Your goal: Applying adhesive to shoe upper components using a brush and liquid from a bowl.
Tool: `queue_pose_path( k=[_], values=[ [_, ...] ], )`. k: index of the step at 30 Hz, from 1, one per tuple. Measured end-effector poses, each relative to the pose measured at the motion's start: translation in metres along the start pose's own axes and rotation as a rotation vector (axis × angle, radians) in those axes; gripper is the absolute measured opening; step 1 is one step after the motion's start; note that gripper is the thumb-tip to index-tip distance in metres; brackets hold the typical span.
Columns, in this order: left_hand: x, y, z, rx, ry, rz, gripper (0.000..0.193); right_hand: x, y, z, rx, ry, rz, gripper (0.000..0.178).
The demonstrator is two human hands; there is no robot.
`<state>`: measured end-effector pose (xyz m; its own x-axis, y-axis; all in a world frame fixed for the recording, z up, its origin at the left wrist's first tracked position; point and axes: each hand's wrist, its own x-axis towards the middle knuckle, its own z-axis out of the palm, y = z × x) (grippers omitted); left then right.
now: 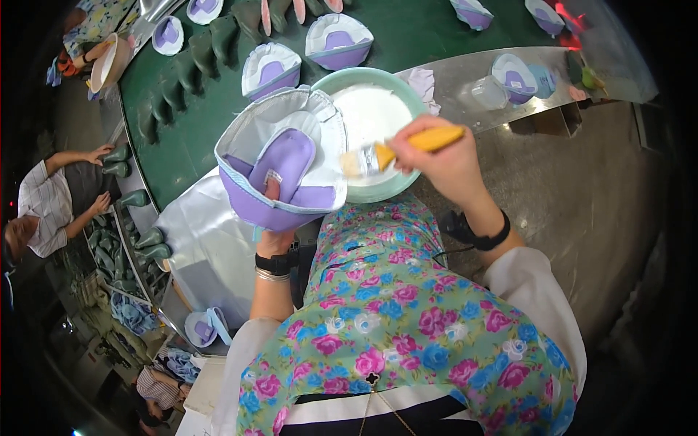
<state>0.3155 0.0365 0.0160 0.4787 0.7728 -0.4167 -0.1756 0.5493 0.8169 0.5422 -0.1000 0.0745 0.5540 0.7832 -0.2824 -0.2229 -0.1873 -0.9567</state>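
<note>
My left hand (275, 238) grips a purple and white shoe upper (247, 195) from below. One fingertip shows inside the upper, by a small white label, and the other fingers are mostly hidden. In my right hand (447, 168) is a paintbrush (432, 138) with a yellow handle, its pale bristles level with the white rim of the upper; whether they touch it I cannot tell. Just behind, a pale green basin (331, 81) holds white liquid (378, 112), probably glue. The brush passes over the basin's near part.
Green shoe lasts (202, 52) stand in a row on the green belt (429, 43). More uppers (339, 41) lie there. On the metal ledge at right are a clear cup (489, 93) and another upper (515, 76). A co-worker (43, 200) handles lasts at left.
</note>
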Motion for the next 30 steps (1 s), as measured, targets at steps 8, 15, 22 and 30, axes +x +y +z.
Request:
queue_pose_path(
  k=[8, 15, 22, 30],
  values=[
    [-0.002, -0.027, -0.061, -0.191, -0.057, -0.008, 0.034, -0.009, 0.008, 0.022, -0.079, -0.085, 0.054, 0.013],
    [0.005, -0.014, -0.089, -0.401, 0.114, -0.358, 0.03, 0.026, -0.028, 0.027, -0.161, -0.143, -0.208, 0.01],
    [-0.01, 0.021, -0.011, 0.148, -0.399, -0.176, 0.044, 0.049, -0.038, 0.096, -0.119, -0.839, -0.345, 0.017],
    [0.001, -0.003, -0.081, -0.181, -0.527, -0.282, 0.037, 0.102, 0.007, 0.064, -0.213, -0.507, -0.016, 0.011]
  ],
)
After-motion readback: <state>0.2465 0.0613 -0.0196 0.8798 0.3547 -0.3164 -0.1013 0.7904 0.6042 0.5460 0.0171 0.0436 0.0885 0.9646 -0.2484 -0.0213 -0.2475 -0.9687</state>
